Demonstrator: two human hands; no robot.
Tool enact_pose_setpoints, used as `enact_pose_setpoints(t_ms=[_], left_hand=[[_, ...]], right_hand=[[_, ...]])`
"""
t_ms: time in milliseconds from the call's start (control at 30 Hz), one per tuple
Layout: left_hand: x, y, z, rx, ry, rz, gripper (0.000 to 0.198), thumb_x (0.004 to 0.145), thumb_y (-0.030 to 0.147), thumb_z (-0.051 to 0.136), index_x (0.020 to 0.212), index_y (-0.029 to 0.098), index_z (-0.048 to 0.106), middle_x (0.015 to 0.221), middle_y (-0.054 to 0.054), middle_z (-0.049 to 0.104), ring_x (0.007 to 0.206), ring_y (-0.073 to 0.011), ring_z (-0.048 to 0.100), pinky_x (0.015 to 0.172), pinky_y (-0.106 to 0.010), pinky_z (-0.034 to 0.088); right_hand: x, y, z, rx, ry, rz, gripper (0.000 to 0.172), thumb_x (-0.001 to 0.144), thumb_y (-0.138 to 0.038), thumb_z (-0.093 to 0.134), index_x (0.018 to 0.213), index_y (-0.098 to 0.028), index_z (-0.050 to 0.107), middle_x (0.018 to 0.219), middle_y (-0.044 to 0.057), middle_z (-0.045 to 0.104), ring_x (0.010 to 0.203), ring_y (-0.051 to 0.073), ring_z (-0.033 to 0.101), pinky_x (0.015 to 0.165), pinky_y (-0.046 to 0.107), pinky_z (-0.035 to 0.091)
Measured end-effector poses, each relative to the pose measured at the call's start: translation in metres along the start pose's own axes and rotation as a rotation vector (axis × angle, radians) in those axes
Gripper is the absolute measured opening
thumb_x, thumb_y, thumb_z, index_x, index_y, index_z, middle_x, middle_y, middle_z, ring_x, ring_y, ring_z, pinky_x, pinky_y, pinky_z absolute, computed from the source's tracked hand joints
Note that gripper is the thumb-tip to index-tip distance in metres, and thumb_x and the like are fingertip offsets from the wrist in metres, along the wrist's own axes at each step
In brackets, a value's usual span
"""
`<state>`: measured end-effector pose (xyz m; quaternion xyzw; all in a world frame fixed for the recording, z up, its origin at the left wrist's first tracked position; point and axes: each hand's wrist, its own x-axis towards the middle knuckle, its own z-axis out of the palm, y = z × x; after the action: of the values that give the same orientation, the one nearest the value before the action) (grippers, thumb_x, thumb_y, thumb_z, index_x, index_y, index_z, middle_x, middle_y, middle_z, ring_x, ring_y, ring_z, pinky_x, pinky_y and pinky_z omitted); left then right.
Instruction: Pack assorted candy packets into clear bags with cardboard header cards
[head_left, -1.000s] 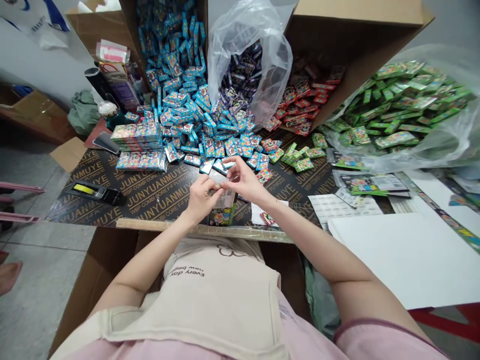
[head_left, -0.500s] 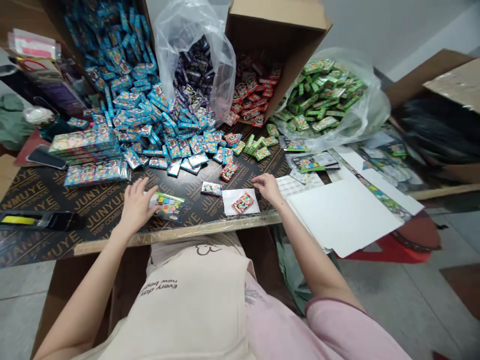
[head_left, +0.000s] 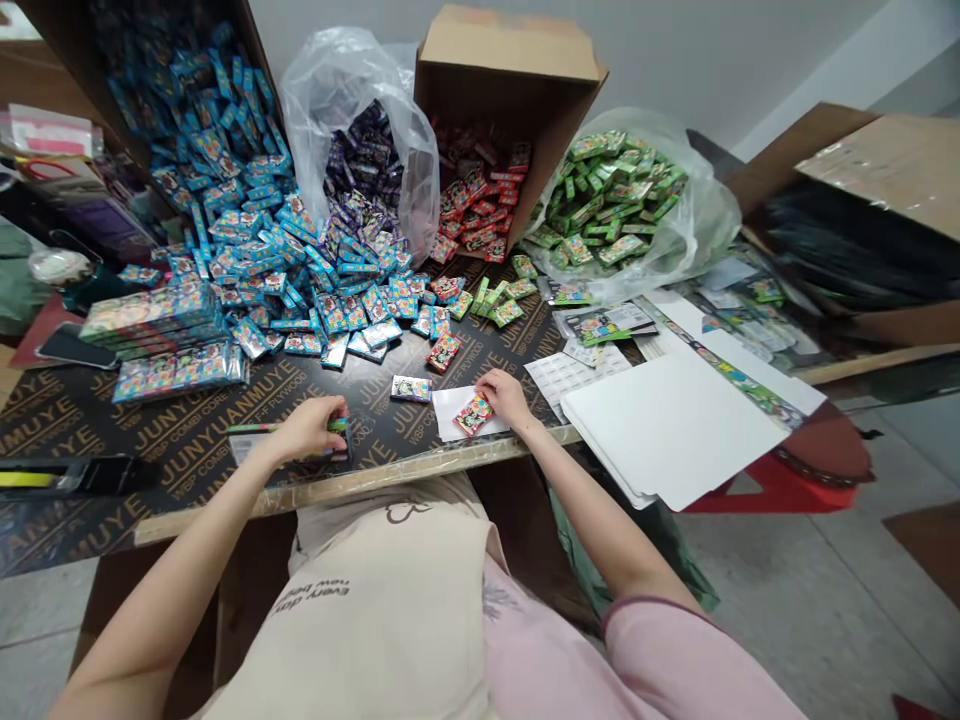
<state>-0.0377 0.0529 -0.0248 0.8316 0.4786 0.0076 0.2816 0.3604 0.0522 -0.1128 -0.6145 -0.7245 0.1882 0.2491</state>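
My left hand (head_left: 313,428) is closed round a flat printed plastic packet (head_left: 246,444) with a green edge, close over the near side of the dark tabletop. Much of that packet is hidden behind the fingers. My right hand (head_left: 505,398) pinches the upper right edge of a small red printed box (head_left: 473,414). Under this box lies a white sheet of paper (head_left: 447,402). Between my hands, beyond them, sits a small white and purple box (head_left: 411,388). Another small red box (head_left: 443,353) lies a little farther off.
Small blue boxes (head_left: 262,240) spill across the back left. Clear bags hold purple boxes (head_left: 367,150) and green boxes (head_left: 607,190); a carton (head_left: 517,45) holds red ones. Wrapped stacks (head_left: 180,370) and a tape dispenser (head_left: 67,475) stand left, white cards (head_left: 675,425) right.
My left hand has closed on the printed packet and tipped it up from the table. My right hand has moved left onto the red box, which is now turned slightly. The view has shifted.
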Motion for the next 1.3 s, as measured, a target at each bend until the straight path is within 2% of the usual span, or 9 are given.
enact_pose_setpoints(t_ms=[167,300,433,533,667,767,867,1200,1300], left_hand=[[-0.013,0.018,-0.037,-0.239,0.564,0.073,0.039,0.081,0.034,0.063,0.118,0.022,0.060,0.090,-0.003,0.061,0.077,-0.0155,0.055,0.066,-0.026,0.043],[-0.013,0.026,-0.037,-0.434,0.724,0.114,0.026,0.079,0.035,0.067,0.100,0.020,0.070,0.088,-0.004,0.062,0.079,-0.0152,0.058,0.063,-0.025,0.046],[-0.007,0.029,-0.017,-0.560,0.745,0.085,0.025,0.075,0.035,0.072,0.095,0.019,0.073,0.083,-0.003,0.064,0.076,-0.0145,0.060,0.061,-0.024,0.047],[-0.003,0.035,-0.010,-0.604,0.761,0.078,0.024,0.074,0.034,0.074,0.092,0.019,0.075,0.082,-0.003,0.065,0.073,-0.0141,0.061,0.057,-0.023,0.046],[0.002,0.050,-0.011,-0.592,0.763,0.142,0.016,0.075,0.031,0.074,0.087,0.020,0.076,0.079,-0.004,0.067,0.071,-0.0141,0.062,0.059,-0.024,0.047],[0.003,0.062,-0.013,-0.525,0.772,0.224,0.012,0.078,0.030,0.072,0.085,0.020,0.076,0.078,-0.004,0.069,0.070,-0.0144,0.064,0.060,-0.025,0.049],[0.001,0.068,-0.013,-0.412,0.809,0.303,0.011,0.081,0.028,0.069,0.085,0.020,0.075,0.078,-0.004,0.070,0.071,-0.0142,0.065,0.065,-0.026,0.052],[-0.008,0.078,-0.003,-0.109,0.841,0.443,0.011,0.088,0.021,0.059,0.092,0.017,0.068,0.083,-0.007,0.068,0.074,-0.0140,0.064,0.066,-0.025,0.051],[-0.008,0.081,-0.002,-0.156,0.824,0.437,0.009,0.088,0.023,0.059,0.090,0.018,0.067,0.083,-0.005,0.067,0.073,-0.0135,0.064,0.065,-0.024,0.050]], right_hand=[[-0.003,-0.005,0.003,-0.036,-0.005,-0.015,0.016,0.083,-0.014,0.047,0.071,-0.019,0.056,0.081,0.010,0.062,0.081,0.022,0.055,0.078,0.033,0.042],[-0.001,-0.006,0.001,-0.047,-0.004,0.003,0.012,0.082,-0.014,0.045,0.074,-0.020,0.051,0.079,0.009,0.061,0.077,0.022,0.056,0.073,0.032,0.041],[0.000,-0.003,-0.007,-0.022,-0.004,0.047,0.009,0.086,-0.018,0.041,0.082,-0.021,0.049,0.073,0.006,0.061,0.066,0.020,0.056,0.065,0.031,0.042],[0.007,-0.022,-0.014,0.069,0.097,0.066,0.009,0.086,-0.026,0.047,0.093,-0.020,0.049,0.087,0.009,0.064,0.068,0.020,0.059,0.070,0.034,0.046],[0.023,-0.095,-0.015,0.425,0.189,-0.027,0.040,0.081,-0.036,0.062,0.116,-0.022,0.048,0.107,0.009,0.065,0.080,0.019,0.064,0.078,0.038,0.051],[0.030,-0.155,-0.011,0.699,0.108,-0.124,0.042,0.082,-0.036,0.065,0.119,-0.025,0.049,0.101,0.005,0.068,0.091,0.019,0.066,0.081,0.036,0.053],[0.031,-0.191,-0.006,0.790,0.035,-0.198,0.037,0.080,-0.034,0.068,0.114,-0.024,0.056,0.087,0.002,0.069,0.082,0.018,0.068,0.077,0.034,0.055],[0.001,-0.190,0.003,0.645,0.328,-0.352,0.013,0.081,-0.023,0.068,0.093,-0.026,0.066,0.084,0.002,0.072,0.079,0.020,0.069,0.079,0.038,0.055],[0.000,-0.193,-0.002,0.749,0.250,-0.242,0.021,0.080,-0.024,0.070,0.099,-0.025,0.064,0.082,0.002,0.073,0.077,0.020,0.070,0.075,0.037,0.057]])
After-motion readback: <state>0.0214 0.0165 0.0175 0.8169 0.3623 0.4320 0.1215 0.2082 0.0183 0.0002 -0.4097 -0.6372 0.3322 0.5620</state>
